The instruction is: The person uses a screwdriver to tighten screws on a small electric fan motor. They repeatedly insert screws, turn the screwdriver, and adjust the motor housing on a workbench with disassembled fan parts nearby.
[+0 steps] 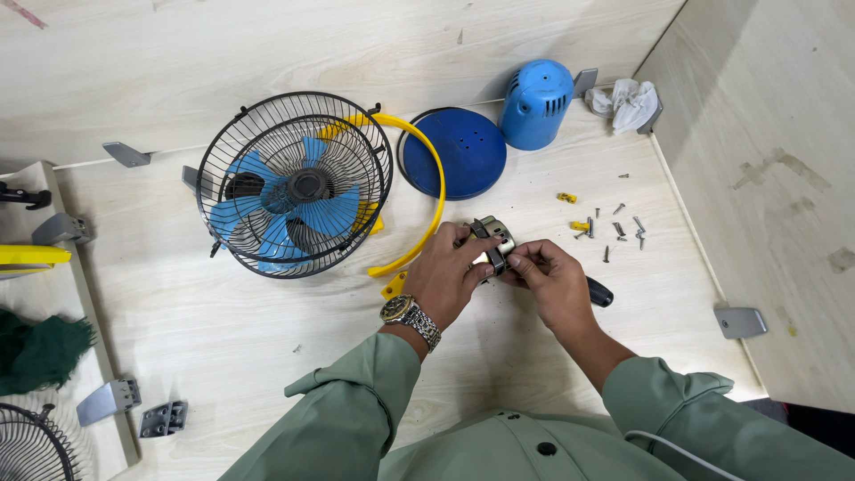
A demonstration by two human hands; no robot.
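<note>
Both my hands, left (450, 267) and right (545, 278), have a closed grip on the small motor (494, 239) just above the counter (223, 338); beyond lie loose screws (616, 229), caged fan (294, 185), blue housing (535, 104) already off, reassembly seemingly all left.

We note a pale, matt wood-grain table (223, 330), a black wire-metal fan guard (294, 183) over glossy blue plastic blades (334, 214), a smooth yellow plastic ring (427, 169), bright metal screws (614, 230), and a crumpled white cloth (628, 102).
</note>
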